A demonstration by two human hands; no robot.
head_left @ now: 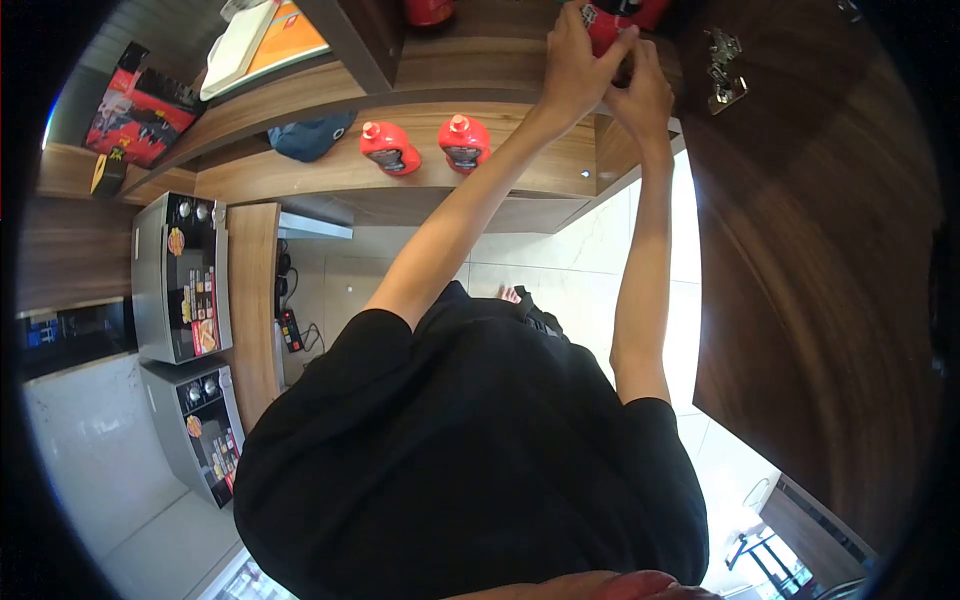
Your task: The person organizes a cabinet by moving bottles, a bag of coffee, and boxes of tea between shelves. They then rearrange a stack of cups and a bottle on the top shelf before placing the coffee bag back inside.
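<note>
Clasping a red container (604, 32) at the right end of the upper shelf (465, 58), left hand (577, 62) and right hand (640, 92) close together with fingers closed around it; apparently a bottle, though cut off by the top of the view and partly covered by the fingers. Also on the upper shelf, left of both hands, another red object (429, 11). Below the upper shelf, two upright red bottles (465, 150) side by side but apart, with a dark blue cap (308, 137) to their left. Left of the upper shelf, papers (240, 50) over an orange item (290, 45) and, farther off, a red-and-black box (143, 118). Right of the upper shelf, a dark wooden door (820, 250) with a metal hinge (724, 70).
</note>
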